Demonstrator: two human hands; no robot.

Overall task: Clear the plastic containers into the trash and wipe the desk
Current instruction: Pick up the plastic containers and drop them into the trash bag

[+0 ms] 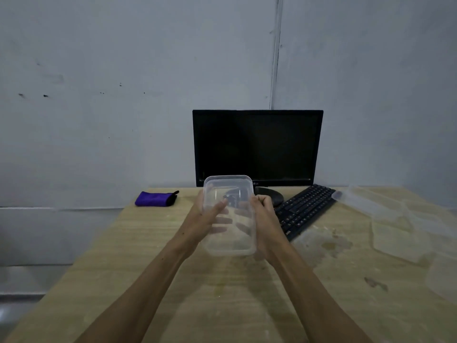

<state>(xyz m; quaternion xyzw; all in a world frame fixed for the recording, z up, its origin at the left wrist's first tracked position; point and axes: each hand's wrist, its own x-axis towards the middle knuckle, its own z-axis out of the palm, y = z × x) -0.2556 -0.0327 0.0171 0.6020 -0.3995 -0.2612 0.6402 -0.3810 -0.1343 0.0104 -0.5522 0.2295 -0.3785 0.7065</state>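
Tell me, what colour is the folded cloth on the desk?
The cloth is purple with a black edge, seen in the head view.

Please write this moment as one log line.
hands: left and right hold container | above desk | cloth: untouched

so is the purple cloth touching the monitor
Apart. The head view shows the purple cloth lying near the desk's back left edge, with a plain stretch of bare wood between it and the monitor.
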